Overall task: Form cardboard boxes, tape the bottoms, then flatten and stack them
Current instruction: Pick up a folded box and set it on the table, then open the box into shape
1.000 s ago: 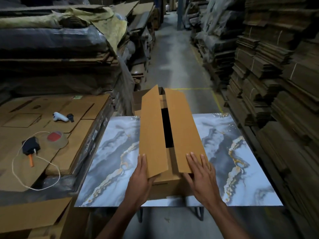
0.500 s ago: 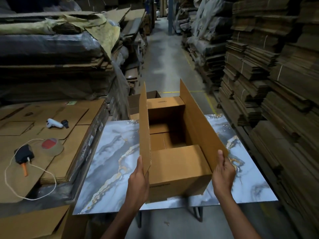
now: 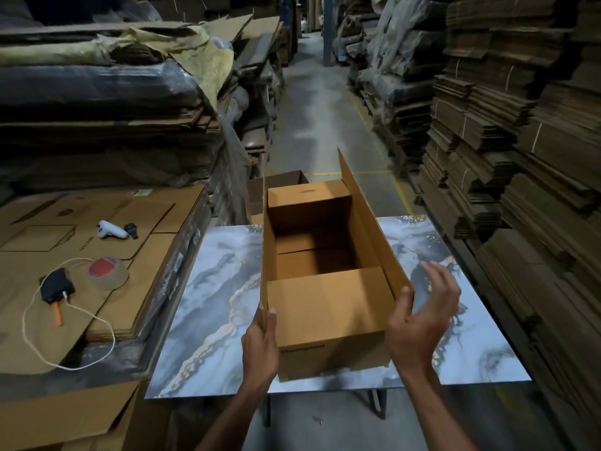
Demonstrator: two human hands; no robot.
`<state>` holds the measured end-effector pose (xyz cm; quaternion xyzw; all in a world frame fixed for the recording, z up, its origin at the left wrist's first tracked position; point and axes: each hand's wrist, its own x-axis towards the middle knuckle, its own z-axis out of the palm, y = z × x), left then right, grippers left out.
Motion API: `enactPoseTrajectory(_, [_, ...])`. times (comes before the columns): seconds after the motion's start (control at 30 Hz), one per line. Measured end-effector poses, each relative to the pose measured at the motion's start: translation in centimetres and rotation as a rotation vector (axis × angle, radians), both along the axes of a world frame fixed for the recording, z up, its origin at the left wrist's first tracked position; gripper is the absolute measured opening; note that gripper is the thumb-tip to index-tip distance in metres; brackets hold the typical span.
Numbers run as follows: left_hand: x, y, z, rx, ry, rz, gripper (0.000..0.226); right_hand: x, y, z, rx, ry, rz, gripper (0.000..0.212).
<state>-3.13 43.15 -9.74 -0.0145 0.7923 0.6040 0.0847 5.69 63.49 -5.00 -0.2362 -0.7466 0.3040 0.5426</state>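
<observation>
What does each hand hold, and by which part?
The left hand pinches the cardboard box at its left flap's near corner. The right hand grips nothing; its thumb touches the right flap.

Dark print marks the cardboard box (image 3: 328,315) on its near wall and far flap — too blurred to read.

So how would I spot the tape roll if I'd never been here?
Left of the marble-patterned table lies a stack of flat cardboard. On top, beside a black tool with a white cord, sits the tape roll: the only round thing there, brownish with a red centre.
</observation>
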Motion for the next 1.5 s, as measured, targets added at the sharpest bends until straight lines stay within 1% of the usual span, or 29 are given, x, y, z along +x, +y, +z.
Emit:
enactPoseTrajectory(0.03, [0.0,0.0,0.0,0.001,0.003,0.011,0.063,-0.6,-0.7,0.8,0.196,0.031,0.069,0.035])
enactPoseTrajectory(0.07, [0.1,0.0,0.0,0.001,0.002,0.021,0.061,-1.3,-1.5,1.7,0.335,0.006,0.182,0.032])
enactPoseTrajectory(0.1, [0.0,-0.1,-0.2,-0.003,0.000,0.027,0.058,-2.6,-2.3,2.2,0.417,-0.082,0.328,0.030])
enactPoseTrajectory(0.13, [0.0,-0.2,-0.1,-0.003,-0.008,0.029,0.055,-4.0,-3.0,2.4,0.434,-0.247,0.484,0.029])
enactPoseTrajectory(0.17, [-0.1,-0.3,-0.3,-0.003,-0.015,0.026,0.053,-5.6,-3.7,2.4,0.384,-0.473,0.613,0.032])
enactPoseTrajectory(0.2, [-0.1,-0.3,-0.2,0.003,-0.024,0.026,0.052,-7.2,-4.1,2.0,0.299,-0.709,0.685,0.038])
enactPoseTrajectory(0.23, [-0.1,-0.3,-0.2,0.016,-0.031,0.021,0.049,-8.7,-4.1,1.4,0.254,-0.906,0.707,0.043])
enactPoseTrajectory(0.27, [-0.1,-0.4,-0.3,0.032,-0.042,0.019,0.047,-10.0,-3.9,0.8,0.267,-1.049,0.709,0.047])
enactPoseTrajectory(0.3, [-0.1,-0.5,-0.3,0.048,-0.051,0.009,0.046,-10.9,-3.7,0.3,0.294,-1.152,0.704,0.050])
enactPoseTrajectory(0.37, [-0.1,-0.9,-0.3,0.085,-0.067,-0.024,0.045,-11.6,-3.4,-0.1,0.309,-1.268,0.680,0.057])
enactPoseTrajectory(0.43, [0.0,-1.1,-0.2,0.153,-0.076,-0.052,0.048,-11.7,-3.3,0.3,0.345,-1.231,0.632,0.053])
enactPoseTrajectory(0.5, [0.1,-1.2,-0.1,0.219,-0.086,-0.067,0.061,-11.4,-3.4,1.2,0.396,-1.146,0.581,0.046])
enactPoseTrajectory(0.57, [0.0,-1.3,-0.2,0.291,-0.105,-0.098,0.070,-10.8,-3.4,2.2,0.393,-1.056,0.553,0.044])
enactPoseTrajectory(0.63, [0.0,-1.4,-0.4,0.325,-0.113,-0.126,0.083,-9.8,-3.3,3.4,0.374,-0.973,0.544,0.040])
enactPoseTrajectory(0.73, [-0.2,-1.5,-0.8,0.342,-0.111,-0.180,0.099,-7.6,-3.2,5.2,0.371,-0.903,0.570,0.026])
enactPoseTrajectory(0.8, [-0.3,-1.7,-1.3,0.359,-0.112,-0.206,0.100,-5.9,-3.0,5.6,0.405,-0.888,0.602,0.021])
enactPoseTrajectory(0.9, [-0.7,-2.6,-2.0,0.318,-0.100,-0.267,0.093,-3.2,-3.3,4.9,0.527,-0.754,0.596,0.017])
enactPoseTrajectory(0.93, [-0.9,-2.8,-2.1,0.286,-0.091,-0.301,0.094,-2.2,-3.4,4.3,0.562,-0.687,0.568,0.018])
enactPoseTrajectory(1.03, [-1.9,-3.4,-1.0,0.238,-0.052,-0.387,0.111,0.1,-4.0,2.8,0.618,-0.546,0.498,0.021])
enactPoseTrajectory(1.07, [-2.6,-3.5,-0.5,0.239,-0.031,-0.388,0.109,0.5,-4.0,2.4,0.632,-0.510,0.482,0.016])
enactPoseTrajectory(1.1, [-3.3,-3.5,0.4,0.220,0.019,-0.389,0.100,0.7,-4.0,2.0,0.634,-0.482,0.471,0.013])
enactPoseTrajectory(1.13, [-4.2,-3.5,1.3,0.164,0.112,-0.385,0.086,0.8,-3.9,1.7,0.622,-0.468,0.467,0.016])
enactPoseTrajectory(1.2, [-6.5,-3.0,3.7,-0.048,0.387,-0.426,0.063,0.6,-3.7,1.5,0.611,-0.461,0.472,0.020])
enactPoseTrajectory(1.27, [-9.5,-2.2,5.5,-0.317,0.672,-0.580,0.059,0.5,-3.6,1.6,0.609,-0.476,0.493,0.015])
enactPoseTrajectory(1.3, [-10.9,-1.7,6.4,-0.469,0.784,-0.666,0.060,0.5,-3.5,1.7,0.605,-0.491,0.511,0.012])
enactPoseTrajectory(1.33, [-12.2,-1.2,7.0,-0.614,0.877,-0.743,0.058,0.6,-3.5,2.2,0.588,-0.519,0.523,0.014])
enactPoseTrajectory(1.4, [-13.9,-0.1,8.3,-0.825,1.007,-0.850,0.042,0.7,-3.9,3.7,0.501,-0.659,0.522,0.034])
enactPoseTrajectory(1.47, [-14.4,0.8,9.5,-0.917,1.100,-0.884,0.026,0.2,-4.6,5.7,0.398,-0.866,0.492,0.056])
enactPoseTrajectory(1.5, [-14.4,1.3,10.0,-0.954,1.157,-0.883,0.021,-0.2,-5.1,6.6,0.350,-0.947,0.486,0.063])
